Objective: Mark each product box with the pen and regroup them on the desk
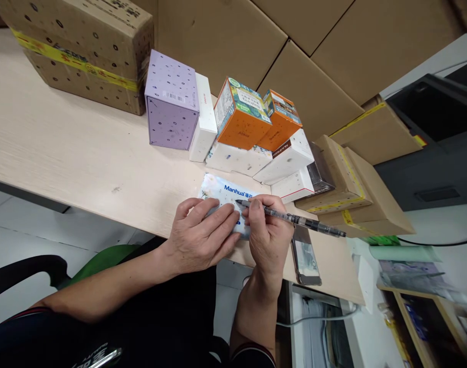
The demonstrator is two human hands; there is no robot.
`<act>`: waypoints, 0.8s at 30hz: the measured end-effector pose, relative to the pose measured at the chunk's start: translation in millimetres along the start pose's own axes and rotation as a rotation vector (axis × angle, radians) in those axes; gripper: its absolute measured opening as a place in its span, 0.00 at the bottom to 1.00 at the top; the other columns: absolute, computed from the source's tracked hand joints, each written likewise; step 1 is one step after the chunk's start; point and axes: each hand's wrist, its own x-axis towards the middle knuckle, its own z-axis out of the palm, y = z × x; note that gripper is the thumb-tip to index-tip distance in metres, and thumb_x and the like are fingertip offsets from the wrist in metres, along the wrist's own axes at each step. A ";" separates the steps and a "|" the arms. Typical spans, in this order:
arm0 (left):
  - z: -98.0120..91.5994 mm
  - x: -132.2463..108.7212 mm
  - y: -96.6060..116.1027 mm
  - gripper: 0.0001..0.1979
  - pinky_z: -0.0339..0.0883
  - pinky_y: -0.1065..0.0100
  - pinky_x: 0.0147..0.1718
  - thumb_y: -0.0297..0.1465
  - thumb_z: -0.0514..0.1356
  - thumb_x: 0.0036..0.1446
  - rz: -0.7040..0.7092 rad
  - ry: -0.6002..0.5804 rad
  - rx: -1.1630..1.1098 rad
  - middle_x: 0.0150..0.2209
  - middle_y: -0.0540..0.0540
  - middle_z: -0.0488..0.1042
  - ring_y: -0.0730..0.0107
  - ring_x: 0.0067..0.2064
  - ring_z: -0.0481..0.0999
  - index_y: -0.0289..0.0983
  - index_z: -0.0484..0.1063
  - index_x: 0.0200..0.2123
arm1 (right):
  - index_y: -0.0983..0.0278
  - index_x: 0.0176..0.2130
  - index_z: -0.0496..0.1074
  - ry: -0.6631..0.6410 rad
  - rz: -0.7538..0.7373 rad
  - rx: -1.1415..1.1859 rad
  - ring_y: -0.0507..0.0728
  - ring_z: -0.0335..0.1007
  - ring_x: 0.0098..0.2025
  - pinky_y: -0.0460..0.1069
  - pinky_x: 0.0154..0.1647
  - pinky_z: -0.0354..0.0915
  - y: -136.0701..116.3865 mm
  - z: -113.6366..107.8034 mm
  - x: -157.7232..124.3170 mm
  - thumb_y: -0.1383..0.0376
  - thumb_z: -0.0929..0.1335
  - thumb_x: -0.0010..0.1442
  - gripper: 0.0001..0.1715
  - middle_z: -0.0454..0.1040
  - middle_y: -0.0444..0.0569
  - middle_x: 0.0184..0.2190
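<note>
A white-and-blue soft packet (226,193) printed "Manhua", which looks like a tissue pack, lies flat near the table's front edge. My left hand (205,232) rests on its lower left part, fingers stretched out and pressing it down. In my right hand (270,230) is a dark, partly clear pen (308,222), pinched between thumb and fingers. The pen's tip points left at the packet's face, close to my left fingers; whether it touches cannot be made out. Small dark marks dot the packet. Both hands cover its lower part.
Behind the packet stand a purple box (172,102), white boxes (205,117) and orange boxes (243,128), many bearing small marks. A taped carton (84,61) sits at the back left, more cartons (375,199) at the right. A flat phone-like object (306,258) lies right of my hand.
</note>
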 end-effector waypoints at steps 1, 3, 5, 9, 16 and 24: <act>-0.3 0.5 0.0 0.18 0.61 0.52 0.48 0.36 0.65 0.63 0.007 0.002 0.007 0.50 0.48 0.85 0.53 0.49 0.81 0.44 0.77 0.55 | 0.59 0.35 0.73 0.001 0.000 -0.003 0.50 0.69 0.26 0.47 0.28 0.66 0.2 0.0 0.0 0.57 0.67 0.70 0.13 0.73 0.39 0.26; -1.1 1.9 0.1 0.16 0.61 0.53 0.47 0.36 0.65 0.63 0.027 0.007 0.036 0.48 0.47 0.85 0.53 0.48 0.80 0.41 0.78 0.54 | 0.59 0.35 0.73 0.008 0.001 -0.017 0.50 0.68 0.25 0.47 0.28 0.65 0.5 0.1 -0.2 0.57 0.66 0.71 0.13 0.73 0.39 0.26; -1.8 3.7 0.7 0.15 0.61 0.54 0.47 0.36 0.65 0.63 0.042 0.010 0.070 0.47 0.47 0.85 0.54 0.46 0.80 0.40 0.79 0.51 | 0.59 0.35 0.73 0.018 -0.001 -0.035 0.50 0.69 0.25 0.47 0.28 0.66 0.5 0.1 0.0 0.56 0.66 0.71 0.14 0.73 0.40 0.26; -2.4 6.2 2.6 0.13 0.62 0.54 0.47 0.35 0.64 0.64 0.030 0.039 0.076 0.46 0.46 0.86 0.55 0.46 0.79 0.37 0.79 0.49 | 0.60 0.35 0.73 0.016 -0.018 -0.033 0.50 0.70 0.26 0.46 0.29 0.67 0.1 -0.2 1.2 0.57 0.66 0.71 0.14 0.73 0.39 0.26; -2.9 6.5 2.8 0.14 0.62 0.54 0.47 0.34 0.65 0.64 0.048 0.037 0.078 0.46 0.44 0.85 0.53 0.46 0.78 0.32 0.79 0.49 | 0.61 0.37 0.71 0.169 0.089 0.186 0.48 0.67 0.22 0.44 0.23 0.62 -1.5 1.9 -1.2 0.54 0.67 0.70 0.14 0.72 0.38 0.23; -1.9 4.7 2.1 0.13 0.62 0.53 0.47 0.33 0.65 0.64 0.038 0.052 0.071 0.47 0.44 0.85 0.52 0.47 0.77 0.33 0.80 0.49 | 0.60 0.40 0.68 0.379 0.258 0.234 0.49 0.68 0.23 0.45 0.23 0.61 30.4 -45.2 -7.0 0.50 0.68 0.67 0.17 0.78 0.42 0.30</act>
